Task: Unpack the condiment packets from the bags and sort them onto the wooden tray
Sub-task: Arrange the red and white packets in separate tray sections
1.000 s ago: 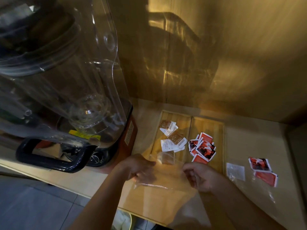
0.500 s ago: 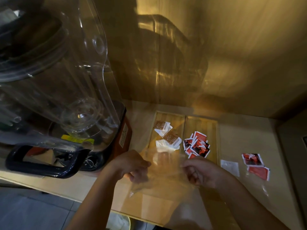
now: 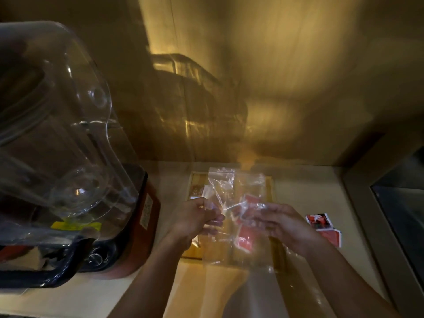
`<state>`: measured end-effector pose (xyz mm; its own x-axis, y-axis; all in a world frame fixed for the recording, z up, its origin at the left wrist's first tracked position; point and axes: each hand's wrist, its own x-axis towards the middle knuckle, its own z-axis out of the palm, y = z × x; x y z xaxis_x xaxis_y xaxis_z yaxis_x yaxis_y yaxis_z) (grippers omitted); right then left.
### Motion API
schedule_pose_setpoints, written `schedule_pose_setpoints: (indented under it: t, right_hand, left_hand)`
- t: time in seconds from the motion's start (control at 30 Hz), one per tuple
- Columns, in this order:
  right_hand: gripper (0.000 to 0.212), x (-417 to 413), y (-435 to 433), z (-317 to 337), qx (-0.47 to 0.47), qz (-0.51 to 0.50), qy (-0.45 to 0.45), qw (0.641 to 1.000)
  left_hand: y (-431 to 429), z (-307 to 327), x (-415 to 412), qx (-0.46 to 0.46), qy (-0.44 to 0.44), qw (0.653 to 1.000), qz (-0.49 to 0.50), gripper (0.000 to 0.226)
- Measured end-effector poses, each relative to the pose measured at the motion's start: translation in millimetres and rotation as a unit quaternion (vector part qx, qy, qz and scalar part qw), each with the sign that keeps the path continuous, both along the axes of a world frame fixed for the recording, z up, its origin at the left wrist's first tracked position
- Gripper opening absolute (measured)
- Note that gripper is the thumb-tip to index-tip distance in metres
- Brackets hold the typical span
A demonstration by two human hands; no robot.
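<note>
Head view: the left hand (image 3: 195, 218) and right hand (image 3: 278, 222) each pinch a clear plastic bag (image 3: 231, 193) held up over the wooden tray (image 3: 273, 191) — red packets (image 3: 245, 237) show through it. Two more red packets (image 3: 324, 227) lie on the surface (image 3: 305, 187), right of the tray.

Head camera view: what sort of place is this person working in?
Probably a drinks or food-service counter. A large clear plastic blender jar on a red base stands on the pale wooden counter, and a compartmented wooden tray holds red condiment packets, all under dim warm light.
</note>
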<state>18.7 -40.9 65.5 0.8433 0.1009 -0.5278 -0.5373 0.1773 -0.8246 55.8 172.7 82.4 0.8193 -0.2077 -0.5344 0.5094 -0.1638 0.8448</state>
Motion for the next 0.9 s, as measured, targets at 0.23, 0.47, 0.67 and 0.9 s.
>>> schedule_pose_setpoints:
  t: [0.23, 0.47, 0.67, 0.9]
  right_hand:
    - [0.014, -16, -24, -5, -0.048, -0.099, -0.028, 0.994]
    - [0.006, -46, -68, -23, -0.117, -0.220, -0.033, 0.968]
    - [0.018, -88, -102, -33, -0.131, -0.283, -0.026, 0.950]
    - [0.038, -117, -120, -76, -0.210, -0.265, 0.025, 0.941]
  left_hand:
    - [-34, -2, -3, -0.015, -0.014, 1.000, -0.017, 0.007]
    - [-89, -28, -22, 0.010, 0.045, 0.996, -0.074, 0.020]
    - [-128, -62, -47, -0.017, 0.104, 0.987, -0.120, 0.030]
    - [-154, -98, -79, 0.072, 0.031, 0.985, -0.157, 0.048]
